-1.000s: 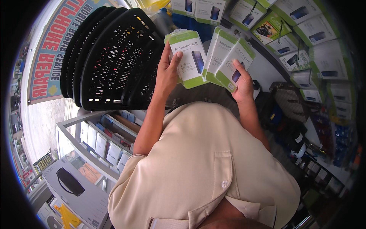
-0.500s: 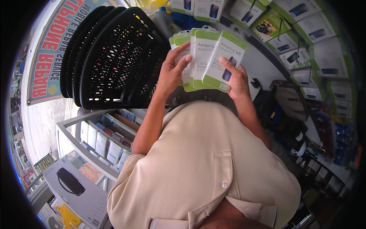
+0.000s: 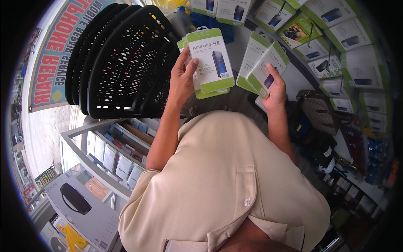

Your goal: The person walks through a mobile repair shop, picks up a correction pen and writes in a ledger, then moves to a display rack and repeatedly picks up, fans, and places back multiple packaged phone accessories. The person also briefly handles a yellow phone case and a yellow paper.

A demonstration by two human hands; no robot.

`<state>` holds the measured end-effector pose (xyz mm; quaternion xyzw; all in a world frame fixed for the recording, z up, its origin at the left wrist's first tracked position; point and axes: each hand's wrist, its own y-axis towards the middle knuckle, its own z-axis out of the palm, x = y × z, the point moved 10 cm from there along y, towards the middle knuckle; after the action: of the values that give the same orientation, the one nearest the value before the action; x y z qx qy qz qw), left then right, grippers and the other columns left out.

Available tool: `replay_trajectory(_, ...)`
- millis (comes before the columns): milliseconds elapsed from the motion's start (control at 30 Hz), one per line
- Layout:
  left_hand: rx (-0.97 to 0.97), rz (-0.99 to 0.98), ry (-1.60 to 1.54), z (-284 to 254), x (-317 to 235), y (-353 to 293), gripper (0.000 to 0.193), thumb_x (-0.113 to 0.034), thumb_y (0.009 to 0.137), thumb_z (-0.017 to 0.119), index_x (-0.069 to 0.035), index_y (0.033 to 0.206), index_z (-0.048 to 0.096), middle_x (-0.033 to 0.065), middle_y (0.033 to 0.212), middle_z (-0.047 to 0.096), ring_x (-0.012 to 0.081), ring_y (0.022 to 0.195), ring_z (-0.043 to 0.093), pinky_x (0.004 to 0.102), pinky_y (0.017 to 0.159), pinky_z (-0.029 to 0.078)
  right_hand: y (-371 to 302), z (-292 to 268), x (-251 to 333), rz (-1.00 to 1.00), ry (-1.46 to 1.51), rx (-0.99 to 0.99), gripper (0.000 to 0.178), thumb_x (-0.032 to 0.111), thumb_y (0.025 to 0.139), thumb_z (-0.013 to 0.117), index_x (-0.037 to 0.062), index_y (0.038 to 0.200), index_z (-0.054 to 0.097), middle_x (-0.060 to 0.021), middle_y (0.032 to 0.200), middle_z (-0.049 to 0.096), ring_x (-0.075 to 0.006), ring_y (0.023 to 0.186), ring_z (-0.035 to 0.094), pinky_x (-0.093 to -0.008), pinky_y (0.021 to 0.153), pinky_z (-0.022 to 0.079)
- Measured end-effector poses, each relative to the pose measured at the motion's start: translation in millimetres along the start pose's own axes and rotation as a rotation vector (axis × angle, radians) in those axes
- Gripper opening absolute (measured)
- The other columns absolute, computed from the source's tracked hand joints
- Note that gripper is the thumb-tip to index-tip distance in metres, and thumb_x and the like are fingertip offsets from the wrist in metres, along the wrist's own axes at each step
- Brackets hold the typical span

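My left hand [image 3: 183, 78] is closed on a small stack of white-and-green screen protector packs [image 3: 211, 61], thumb across the front one. Each has a hang tab at its top and a phone pictured on its face. My right hand [image 3: 275, 90] grips other screen protector packs [image 3: 266, 69], fanned so that one sits partly over another, with the thumb pressed on the front one. A gap separates the two groups. The fingers behind both groups are hidden.
Stacked black plastic baskets [image 3: 130, 63] stand at the left, beside a repair-service banner [image 3: 63, 54]. Similar packs [image 3: 329, 17] hang on hooks at the upper right. A glass display case [image 3: 100, 147] and a grey speaker box [image 3: 84, 210] are at lower left.
The single fan held between both hands has parted into two groups. My right hand has moved right and slightly down with its packs; my left hand still holds the others.
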<state>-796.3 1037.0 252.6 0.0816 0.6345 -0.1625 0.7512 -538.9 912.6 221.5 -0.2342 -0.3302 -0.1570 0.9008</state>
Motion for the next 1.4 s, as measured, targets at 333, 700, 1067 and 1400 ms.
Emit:
replay_trajectory(333,0.093,0.083,0.071,9,-17,1,0.051,-0.009,0.104,0.057,-0.016,0.154,0.051,0.0136,0.144,0.058,0.0164,0.119,0.062,0.0324,0.103,0.052,-6,24,8,0.021,-0.104,0.049,0.038,0.020,0.097,0.070,0.0038,0.130,0.062,-0.0082,0.118,0.071,-0.0200,0.108,0.070,-0.0351,0.095,0.056)
replay_trajectory(700,0.129,-0.044,-0.078,33,14,-4,0.053,-0.025,0.100,0.074,-0.004,0.142,0.050,0.0114,0.127,0.068,0.0181,0.113,0.067,0.0317,0.098,0.054,-2,66,-19,0.022,-0.348,0.133,0.039,0.025,0.102,0.069,0.0013,0.131,0.062,-0.0078,0.119,0.070,-0.0149,0.105,0.069,-0.0299,0.091,0.055)
replay_trajectory(1067,-0.070,-0.030,-0.018,-29,12,-1,0.052,-0.024,0.100,0.071,-0.003,0.144,0.051,0.0087,0.127,0.066,0.0136,0.112,0.063,0.0293,0.099,0.050,4,34,11,-0.007,-0.235,0.015,0.040,0.028,0.104,0.065,0.0018,0.133,0.060,-0.0081,0.122,0.069,-0.0169,0.110,0.068,-0.0319,0.096,0.055)
replay_trajectory(1400,-0.176,-0.028,-0.060,-68,19,-13,0.056,-0.022,0.100,0.070,-0.002,0.148,0.048,0.0094,0.133,0.064,0.0152,0.120,0.060,0.0320,0.107,0.045,1,118,3,-0.191,-0.445,0.368,0.091,0.012,0.100,0.069,0.0043,0.167,0.008,-0.0164,0.141,0.060,-0.0171,0.126,0.058,-0.0327,0.110,0.045)
